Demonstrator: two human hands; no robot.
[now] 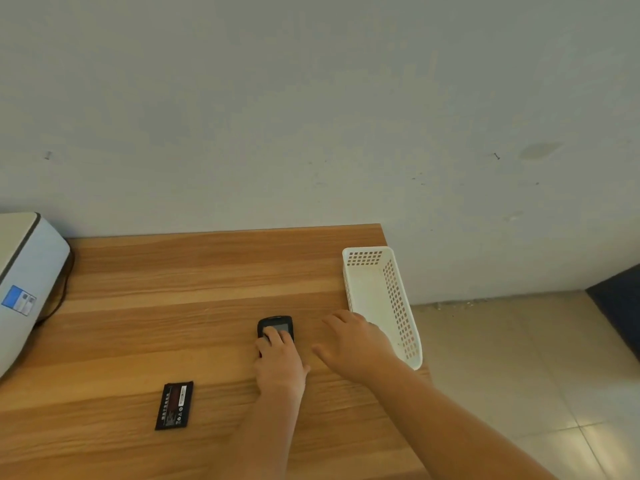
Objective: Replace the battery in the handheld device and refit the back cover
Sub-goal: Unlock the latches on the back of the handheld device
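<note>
Desk (pixel 207 271): wood-grain top in light and darker brown bands.
Device (pixel 275 327): small, black, rounded corners, grey screen facing up, lying mid-desk.
Battery (pixel 174 406): flat black rectangle near the front left; label print too small to read.
Basket (pixel 398 306): white perforated plastic, at the desk's right edge.
Left hand (pixel 278 363): fingers resting on the device's near end, gripping nothing.
Right hand (pixel 353 341): spread flat, palm down beside the basket, empty.
</note>
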